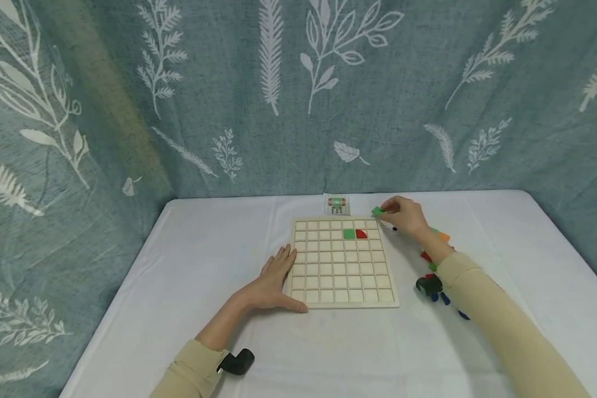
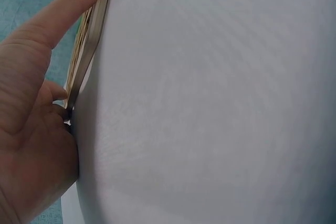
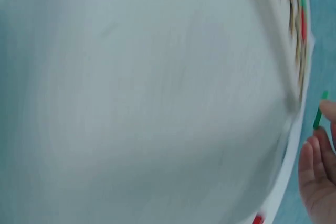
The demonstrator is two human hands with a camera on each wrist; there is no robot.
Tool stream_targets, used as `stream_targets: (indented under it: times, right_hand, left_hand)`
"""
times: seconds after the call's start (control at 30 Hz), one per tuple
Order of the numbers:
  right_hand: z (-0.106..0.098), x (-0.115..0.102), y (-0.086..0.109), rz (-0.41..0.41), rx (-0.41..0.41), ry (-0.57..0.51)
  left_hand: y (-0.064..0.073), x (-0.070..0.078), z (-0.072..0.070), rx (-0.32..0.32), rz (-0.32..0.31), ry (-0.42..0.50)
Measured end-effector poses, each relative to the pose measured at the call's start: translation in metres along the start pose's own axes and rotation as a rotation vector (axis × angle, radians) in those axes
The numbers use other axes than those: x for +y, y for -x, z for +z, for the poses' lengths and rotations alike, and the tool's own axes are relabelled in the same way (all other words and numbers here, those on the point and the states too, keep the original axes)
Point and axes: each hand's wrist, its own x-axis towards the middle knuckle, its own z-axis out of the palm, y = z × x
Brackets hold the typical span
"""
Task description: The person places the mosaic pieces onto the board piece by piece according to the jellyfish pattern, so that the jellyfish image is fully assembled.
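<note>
A pale wooden grid board (image 1: 339, 305) lies on the white cloth. In its second row from the far edge sit a green square tile (image 1: 349, 234) and, just right of it, a red rounded tile (image 1: 361, 234). My left hand (image 1: 272, 282) rests against the board's left side, fingers spread and straight, thumb at the near left corner. With thumb and fingertips my right hand (image 1: 407, 216) pinches a small green tile (image 1: 377, 211) near the board's far right corner. The right wrist view also shows this green tile (image 3: 320, 111), seen edge-on and held off the cloth.
A small printed card (image 1: 336, 204) with a green and red picture lies beyond the board. Loose tiles, among them an orange one (image 1: 444, 237) and dark blue ones (image 1: 445, 298), lie right of the board, partly hidden under my right forearm. A patterned teal curtain (image 1: 288, 149) hangs behind.
</note>
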Motion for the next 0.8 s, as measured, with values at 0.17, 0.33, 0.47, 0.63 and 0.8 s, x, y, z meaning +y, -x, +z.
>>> stream_targets:
  times: [0.17,0.33,0.47,0.63,0.8]
  right_hand:
    - [0.019,-0.023,0.004,-0.09,-0.094,-0.05]
    - [0.036,-0.035,0.006,-0.238,-0.191,-0.043]
    - [0.044,-0.04,0.006,-0.348,-0.233,-0.004]
    - [0.049,-0.043,0.007,-0.393,-0.26,0.016]
    - [0.052,-0.044,0.009,-0.396,-0.262,0.041]
  left_hand:
    - [0.001,-0.001,0.0,-0.001,-0.004,0.008]
    - [0.0,-0.002,0.0,0.0,0.007,0.012]
    - [0.0,-0.001,0.0,-0.002,0.005,0.009]
    - [0.0,-0.002,0.0,-0.003,0.005,0.009]
    - [0.0,-0.003,0.001,-0.002,0.004,0.008]
